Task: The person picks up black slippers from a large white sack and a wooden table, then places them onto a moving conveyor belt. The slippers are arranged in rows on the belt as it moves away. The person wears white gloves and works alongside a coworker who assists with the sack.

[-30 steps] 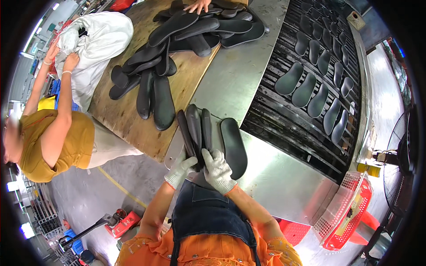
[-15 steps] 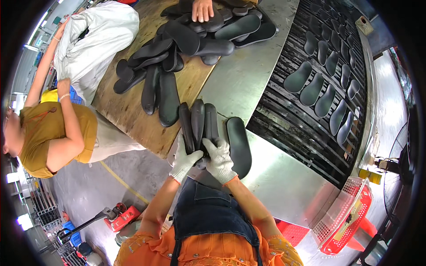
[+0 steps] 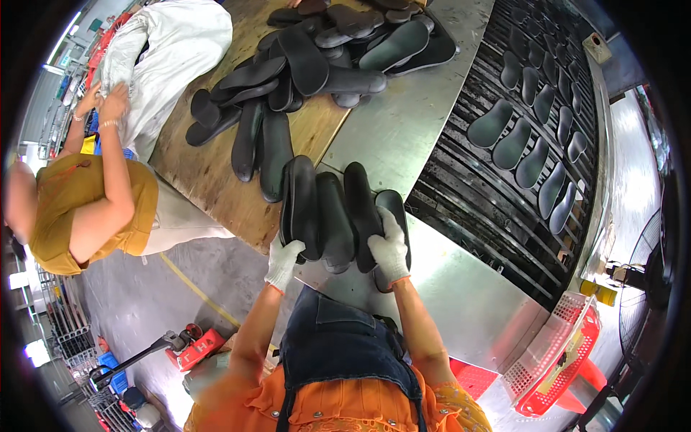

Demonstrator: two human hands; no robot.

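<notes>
Matte black, elongated sole-shaped pieces (image 3: 336, 225) at centre, over the near part of a smooth, reflective sheet-metal table (image 3: 453, 273): rounded at both ends, faintly waisted, thick at the rim, grey sheen along the faces. Leftmost, a closely layered black pair (image 3: 304, 205), clasped at its lower end by the left hand (image 3: 283, 261), in white knit with orange edging; fingers closed, thumb across the front. To the right, a slim black piece (image 3: 360, 205), touched at its lower right edge by the thumb of the similarly gloved right hand (image 3: 389, 250); fingers extended over a partly hidden black piece (image 3: 390, 198) just beside; cannot tell whether gripping. Beyond, a loose heap of similar black soles (image 3: 302, 61), overlapping at many angles on a grained, stained brown wooden table (image 3: 216, 191). At right, a dark, narrow-slatted metal bed (image 3: 440, 196), bearing spaced rows of greenish-black, waisted soles (image 3: 511, 144) with lightly glossy faces. At upper left, a crumpled white fabric sack (image 3: 183, 43), softly folded, with a co-worker's bare hands (image 3: 113, 104) at its edge.
</notes>
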